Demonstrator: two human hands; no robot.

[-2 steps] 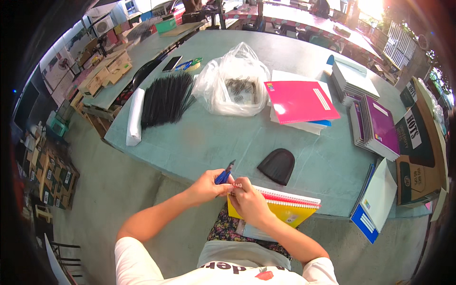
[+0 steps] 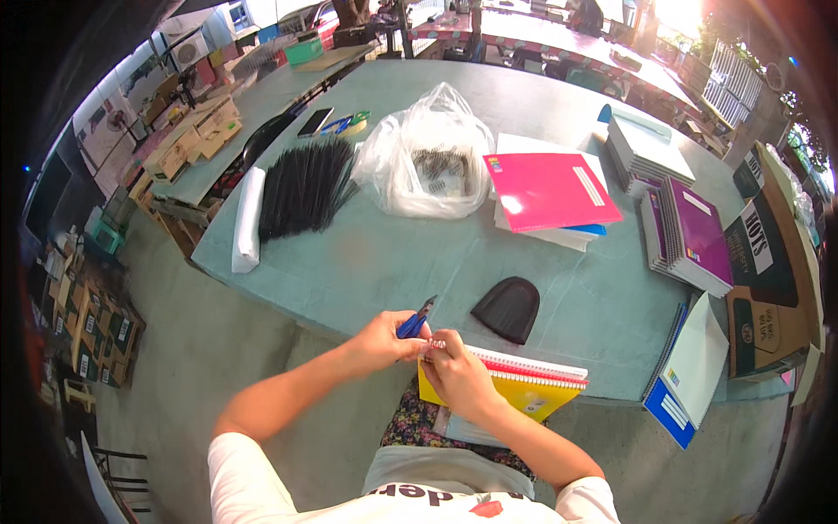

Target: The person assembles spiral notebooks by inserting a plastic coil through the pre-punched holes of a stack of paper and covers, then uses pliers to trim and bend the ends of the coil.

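Note:
At the table's near edge, my left hand (image 2: 381,339) is closed on blue-handled pliers (image 2: 414,324), their dark jaws pointing up and away. Its fingertips meet those of my right hand (image 2: 460,375) at the left end of a spiral notebook (image 2: 524,397) with a yellow cover. My right fingers are closed on that end, around the coil binding. White and red coils (image 2: 532,367) run along the notebooks' upper edge, so more than one seems stacked there. Exactly what the fingertips pinch is mostly hidden. Just beyond lies a black, rounded pad (image 2: 508,309).
On the grey-green table (image 2: 367,262) are black plastic coils (image 2: 305,188), a white roll (image 2: 249,220), a white plastic bag (image 2: 428,157), a pink-topped notebook stack (image 2: 554,192), purple notebooks (image 2: 698,227) and blue ones (image 2: 676,406). A cardboard box (image 2: 772,279) stands at right.

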